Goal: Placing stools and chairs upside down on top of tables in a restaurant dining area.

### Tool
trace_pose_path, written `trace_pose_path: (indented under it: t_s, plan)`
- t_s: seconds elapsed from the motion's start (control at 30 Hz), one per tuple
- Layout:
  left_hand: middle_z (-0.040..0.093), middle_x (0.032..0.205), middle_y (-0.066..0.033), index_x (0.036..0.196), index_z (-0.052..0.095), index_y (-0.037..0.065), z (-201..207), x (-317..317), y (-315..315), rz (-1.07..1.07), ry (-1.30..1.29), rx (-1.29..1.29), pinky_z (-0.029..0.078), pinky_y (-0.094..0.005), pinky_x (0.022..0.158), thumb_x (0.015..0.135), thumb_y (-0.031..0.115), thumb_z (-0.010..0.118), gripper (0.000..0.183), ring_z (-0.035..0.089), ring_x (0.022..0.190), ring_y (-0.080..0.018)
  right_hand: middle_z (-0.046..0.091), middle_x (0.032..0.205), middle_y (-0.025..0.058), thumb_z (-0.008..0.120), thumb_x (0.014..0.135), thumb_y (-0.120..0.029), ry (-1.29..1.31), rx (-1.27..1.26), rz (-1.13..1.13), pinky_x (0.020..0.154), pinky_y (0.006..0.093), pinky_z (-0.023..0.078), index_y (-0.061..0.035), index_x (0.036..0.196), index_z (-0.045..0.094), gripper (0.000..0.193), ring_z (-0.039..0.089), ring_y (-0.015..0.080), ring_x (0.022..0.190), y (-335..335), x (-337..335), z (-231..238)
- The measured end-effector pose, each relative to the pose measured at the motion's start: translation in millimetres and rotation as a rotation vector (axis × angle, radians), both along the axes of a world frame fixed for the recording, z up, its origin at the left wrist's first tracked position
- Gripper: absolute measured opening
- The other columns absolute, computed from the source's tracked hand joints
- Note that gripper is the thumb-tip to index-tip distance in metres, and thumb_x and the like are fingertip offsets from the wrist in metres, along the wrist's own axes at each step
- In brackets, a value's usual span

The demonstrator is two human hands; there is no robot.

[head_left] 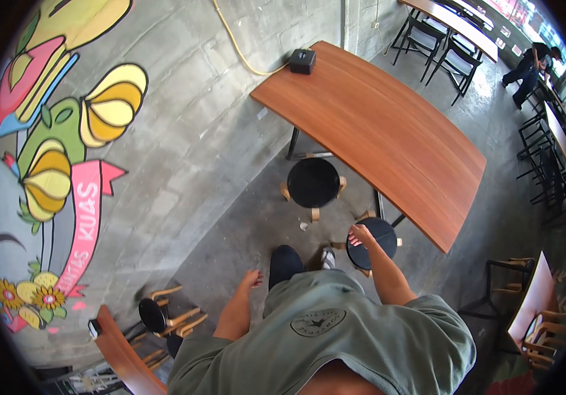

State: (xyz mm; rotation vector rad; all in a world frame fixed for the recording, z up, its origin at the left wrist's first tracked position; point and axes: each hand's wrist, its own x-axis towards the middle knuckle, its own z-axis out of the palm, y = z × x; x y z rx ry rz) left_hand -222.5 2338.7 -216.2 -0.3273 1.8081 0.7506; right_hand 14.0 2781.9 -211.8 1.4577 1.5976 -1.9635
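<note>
My left hand hangs at my side near the dark trouser leg, its fingers slightly bent and nothing in them. Out in front, my right hand appears over the left part of a round black stool; its fingers are loosely curled and apart, with nothing seen in them. It looks to be above the seat rather than on it, though contact is hard to judge. Another black stool with pale wooden legs stands farther off. Beyond both stools is a long brown wooden table with metal legs.
A small black box sits on the table's far left corner, near a yellow cable on the grey block wall. More tables and chairs stand right and behind. A person in dark clothes bends at the far right.
</note>
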Motion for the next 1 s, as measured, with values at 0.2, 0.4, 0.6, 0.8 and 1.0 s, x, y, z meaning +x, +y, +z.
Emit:
trace_pose_path:
  t_s: [0.2,0.4,0.6,0.8,1.0]
  plan:
    - [0.063,0.095,-0.0055,0.103,0.058,0.009,-27,-151,57,-0.148,0.004,-0.067,0.049,-0.0329,0.06,0.083,0.029,0.051,0.029,0.06,0.071,-0.0189,0.06,0.068,0.0083,0.045,0.082,-0.029,-0.052,0.049,-0.025,0.045,0.0312,0.048,-0.0028,0.084,0.059,0.03,0.058,0.0191,0.054,26,-128,-22]
    - [0.063,0.082,-0.0068,0.097,0.058,0.006,-69,-273,213,-0.53,0.075,0.006,0.046,-0.0313,0.049,0.083,0.025,0.053,0.025,0.058,0.063,-0.0157,0.062,0.073,0.0086,0.053,0.077,-0.032,-0.197,-0.058,-0.427,0.041,0.0312,0.045,-0.0019,0.09,0.06,0.034,0.054,0.0174,0.05,11,-147,-127]
    - [0.058,0.107,-0.0157,0.111,0.05,0.002,-210,-343,389,-0.646,0.344,0.302,0.043,-0.0344,0.087,0.078,0.026,0.066,0.044,0.055,0.101,-0.0258,0.052,0.114,0.0275,0.067,0.067,-0.037,-0.328,0.253,-0.788,0.092,0.0386,0.04,0.0067,0.123,0.039,0.076,0.051,0.0362,0.11,34,-213,-227]
    - [0.054,0.119,-0.0157,0.127,0.041,-0.001,-224,-294,492,-0.672,0.239,0.292,0.038,-0.0346,0.095,0.081,0.045,0.058,0.067,0.05,0.111,-0.0243,0.053,0.117,0.0165,0.064,0.07,-0.038,-0.204,0.097,-1.274,0.091,0.0351,0.039,-0.001,0.118,0.047,0.063,0.051,0.0303,0.108,40,-265,-212]
    - [0.051,0.124,-0.0155,0.12,0.05,-0.004,-158,-261,463,-0.527,0.112,0.528,0.031,-0.033,0.101,0.085,0.047,0.052,0.062,0.045,0.118,-0.0243,0.061,0.106,0.0083,0.045,0.086,-0.036,0.287,-0.18,-1.584,0.084,0.0306,0.041,-0.005,0.104,0.06,0.038,0.056,0.0185,0.095,-31,-214,-157]
